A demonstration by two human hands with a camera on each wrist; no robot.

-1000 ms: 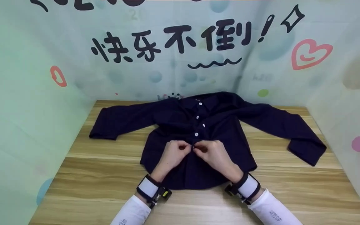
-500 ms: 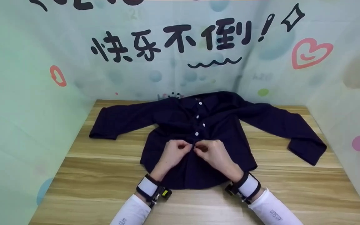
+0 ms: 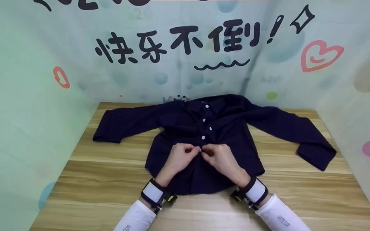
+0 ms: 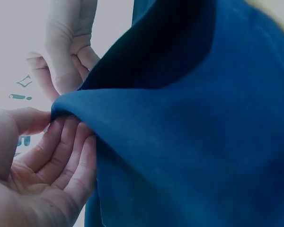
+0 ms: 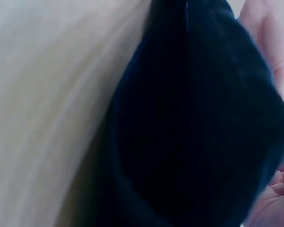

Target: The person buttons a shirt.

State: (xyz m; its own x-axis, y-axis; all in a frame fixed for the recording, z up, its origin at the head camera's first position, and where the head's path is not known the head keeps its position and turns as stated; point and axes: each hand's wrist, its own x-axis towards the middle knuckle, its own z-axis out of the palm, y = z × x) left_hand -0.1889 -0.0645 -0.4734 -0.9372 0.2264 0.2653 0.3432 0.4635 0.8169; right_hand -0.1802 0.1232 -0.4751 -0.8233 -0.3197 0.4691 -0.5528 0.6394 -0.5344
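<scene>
A dark navy button-up shirt [image 3: 175, 125] lies spread out, collar away from me, with white buttons down its front. My left hand [image 3: 182, 157] pinches the edge of the front placket between thumb and fingers; the left wrist view shows the cloth folded up in that grip. Right beside it, my right hand [image 3: 218, 157] pinches at the same spot, where a small white button [image 3: 201, 150] shows between the fingertips. Above the hands, a white button [image 3: 203, 137] is visible on the placket. Cloth hides most of the right hand's work in the right wrist view.
The shirt lies on a wood-grain table [image 3: 101, 179], one sleeve [image 3: 120, 122] stretched left and the other sleeve [image 3: 287, 125] right with its cuff folded back. A printed curtain [image 3: 159, 77] stands behind the table and along both sides.
Both hands stay at the same spot on the placket, their fingertips shifting only slightly. The white button shows a little more between them now. The rest of the shirt has not moved.
</scene>
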